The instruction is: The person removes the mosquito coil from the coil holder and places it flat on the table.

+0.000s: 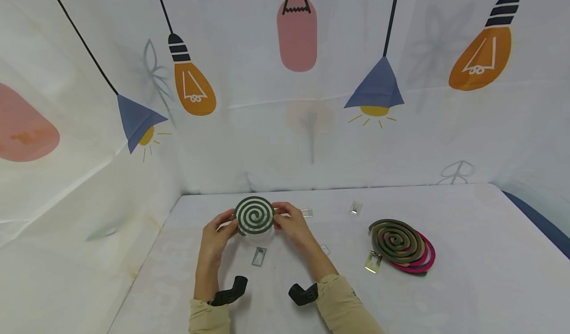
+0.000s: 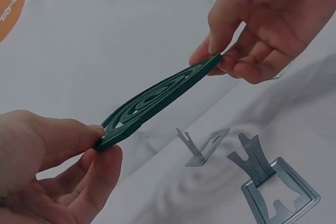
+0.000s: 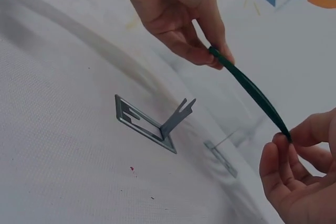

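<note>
Both hands hold up a dark green mosquito coil [image 1: 255, 216] above the far left part of the table. My left hand [image 1: 213, 238] pinches its left rim between thumb and fingers, while the right hand [image 1: 290, 223] pinches the opposite rim. Seen in the left wrist view, the coil [image 2: 157, 95] is a thin, tilted disc between the left hand [image 2: 58, 166] and the right hand [image 2: 278, 24]. Below it stands a metal coil stand [image 1: 259, 256] with a forked tab bent upward. The right wrist view shows the coil [image 3: 254, 93] edge-on.
More metal stands lie around: one behind the right hand [image 1: 307, 212], one near the back edge [image 1: 356, 208], and another partly behind the right forearm [image 1: 325, 249]. A stack of green, brown and pink coils [image 1: 396, 240] lies at right, with a gold-looking stand [image 1: 373, 262] beside it.
</note>
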